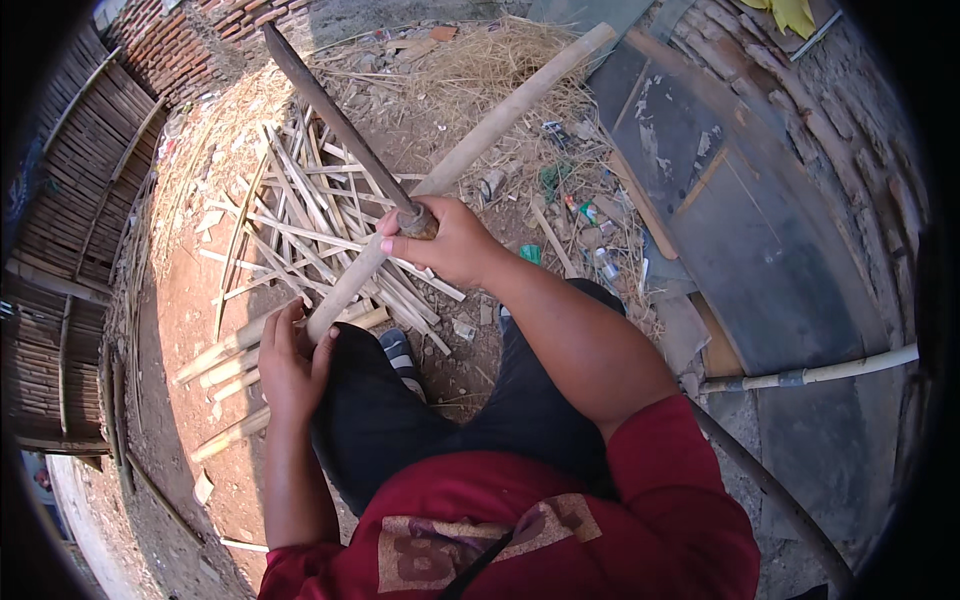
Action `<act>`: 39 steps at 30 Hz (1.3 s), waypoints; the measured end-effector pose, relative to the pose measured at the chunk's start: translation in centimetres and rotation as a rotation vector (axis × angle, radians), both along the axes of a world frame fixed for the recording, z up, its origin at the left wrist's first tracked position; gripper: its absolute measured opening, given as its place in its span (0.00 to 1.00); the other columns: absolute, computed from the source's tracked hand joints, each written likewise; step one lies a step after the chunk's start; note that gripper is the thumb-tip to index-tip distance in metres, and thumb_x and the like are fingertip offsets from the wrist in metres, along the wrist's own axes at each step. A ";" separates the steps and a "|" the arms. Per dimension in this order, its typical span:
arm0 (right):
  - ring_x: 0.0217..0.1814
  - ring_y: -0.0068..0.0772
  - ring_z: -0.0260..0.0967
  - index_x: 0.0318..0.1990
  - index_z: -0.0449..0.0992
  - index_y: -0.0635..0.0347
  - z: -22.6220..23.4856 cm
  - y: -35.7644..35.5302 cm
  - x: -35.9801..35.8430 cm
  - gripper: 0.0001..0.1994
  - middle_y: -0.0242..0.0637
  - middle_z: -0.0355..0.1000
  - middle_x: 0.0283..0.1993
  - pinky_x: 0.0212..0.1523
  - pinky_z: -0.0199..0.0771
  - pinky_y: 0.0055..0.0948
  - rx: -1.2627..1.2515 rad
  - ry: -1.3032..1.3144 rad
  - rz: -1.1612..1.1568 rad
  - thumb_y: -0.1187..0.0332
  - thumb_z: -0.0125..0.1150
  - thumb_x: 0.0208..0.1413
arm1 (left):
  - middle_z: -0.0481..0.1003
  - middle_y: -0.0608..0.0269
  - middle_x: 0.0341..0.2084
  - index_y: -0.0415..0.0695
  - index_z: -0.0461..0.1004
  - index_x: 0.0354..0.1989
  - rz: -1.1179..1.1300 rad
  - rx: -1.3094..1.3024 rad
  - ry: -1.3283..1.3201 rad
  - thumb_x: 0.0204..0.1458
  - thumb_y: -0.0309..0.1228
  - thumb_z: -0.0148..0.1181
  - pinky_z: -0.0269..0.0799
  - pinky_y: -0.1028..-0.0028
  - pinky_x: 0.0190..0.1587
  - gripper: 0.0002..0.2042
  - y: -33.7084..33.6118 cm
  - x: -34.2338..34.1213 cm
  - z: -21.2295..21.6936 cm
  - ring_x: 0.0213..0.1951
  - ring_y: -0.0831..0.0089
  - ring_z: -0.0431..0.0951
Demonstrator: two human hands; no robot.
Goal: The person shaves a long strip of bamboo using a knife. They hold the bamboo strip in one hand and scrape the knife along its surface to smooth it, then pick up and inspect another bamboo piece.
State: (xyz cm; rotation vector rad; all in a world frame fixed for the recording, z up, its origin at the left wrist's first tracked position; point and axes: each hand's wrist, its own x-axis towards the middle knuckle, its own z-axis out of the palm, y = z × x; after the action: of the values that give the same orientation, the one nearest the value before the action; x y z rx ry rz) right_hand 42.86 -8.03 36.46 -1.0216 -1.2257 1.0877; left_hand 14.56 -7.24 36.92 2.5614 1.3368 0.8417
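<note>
A long pale bamboo pole (510, 112) slants across in front of me, from my left knee up to the far right. My left hand (288, 352) is wrapped round its near end, beside the knee. Farther up, my right hand (450, 243) grips the wooden handle of a machete (335, 115), and its fingers also rest against the pole. The long dark blade points to the far left, crossing over the pole near the handle. Part of the handle is hidden by my right hand.
A heap of split bamboo strips (300, 215) lies ahead on the dirt, with thicker bamboo pieces (232, 365) by my left hand. Dry straw (500, 65) and litter (590, 225) lie beyond. Dark boards (790, 270) lean at right; a bamboo slat wall (75, 200) stands left.
</note>
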 end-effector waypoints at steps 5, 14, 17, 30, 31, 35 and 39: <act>0.30 0.23 0.73 0.43 0.81 0.62 1.8 -1.2 1.4 0.16 0.34 0.79 0.35 0.36 0.74 0.29 0.011 -0.080 0.005 0.61 0.75 0.52 | 0.76 0.48 0.32 0.39 0.75 0.53 0.030 0.058 0.061 0.61 0.36 0.62 0.72 0.58 0.34 0.17 -0.3 -1.4 -1.0 0.32 0.52 0.78; 0.40 0.48 0.78 0.44 0.80 0.54 4.0 -2.9 3.7 0.16 0.43 0.79 0.37 0.42 0.76 0.42 0.056 -1.014 -0.121 0.62 0.72 0.48 | 0.70 0.61 0.23 0.36 0.73 0.38 0.200 -0.409 -0.147 0.71 0.46 0.43 0.66 0.70 0.34 0.23 -2.7 -5.9 0.2 0.29 0.74 0.68; 0.42 0.54 0.76 0.39 0.79 0.53 2.6 -2.3 1.9 0.11 0.42 0.78 0.35 0.42 0.76 0.49 0.231 -1.118 -0.128 0.66 0.69 0.46 | 0.69 0.63 0.22 0.37 0.73 0.37 0.068 -0.404 -0.140 0.71 0.48 0.43 0.64 0.72 0.33 0.24 -1.9 -5.6 -0.3 0.28 0.76 0.67; 0.39 0.55 0.77 0.45 0.78 0.57 1.9 -1.8 0.5 0.16 0.45 0.79 0.38 0.38 0.77 0.46 0.231 -1.404 0.016 0.65 0.69 0.49 | 0.68 0.46 0.20 0.37 0.70 0.33 0.028 -0.440 -0.083 0.70 0.44 0.47 0.65 0.60 0.30 0.21 -2.6 -5.8 -1.7 0.24 0.53 0.69; 0.39 0.55 0.77 0.45 0.78 0.57 2.2 -1.6 0.6 0.16 0.45 0.79 0.38 0.38 0.77 0.46 0.242 -1.408 0.005 0.64 0.70 0.50 | 0.69 0.45 0.20 0.37 0.70 0.33 0.015 -0.417 -0.063 0.69 0.44 0.48 0.65 0.59 0.30 0.21 -2.6 -6.1 -1.8 0.24 0.52 0.69; 0.39 0.55 0.77 0.45 0.79 0.57 2.5 -0.2 3.8 0.17 0.44 0.79 0.35 0.38 0.76 0.46 0.112 -1.265 -0.194 0.60 0.71 0.51 | 0.68 0.45 0.19 0.37 0.70 0.33 0.026 -0.503 -0.060 0.69 0.45 0.47 0.65 0.59 0.30 0.21 -2.8 -6.2 -0.9 0.23 0.52 0.69; 0.37 0.53 0.78 0.39 0.78 0.56 1.6 -0.1 6.2 0.11 0.43 0.78 0.31 0.38 0.78 0.50 0.213 -1.162 -0.499 0.66 0.68 0.47 | 0.68 0.47 0.19 0.37 0.69 0.32 0.034 -0.504 -0.060 0.69 0.45 0.48 0.65 0.60 0.30 0.21 -2.3 -5.9 -1.3 0.23 0.53 0.69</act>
State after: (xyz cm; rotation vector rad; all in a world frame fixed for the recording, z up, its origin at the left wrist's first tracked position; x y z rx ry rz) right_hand 49.03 -8.14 38.03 -1.7435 -1.7609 -0.1284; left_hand 8.67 -9.59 35.61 2.1134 1.3665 0.4967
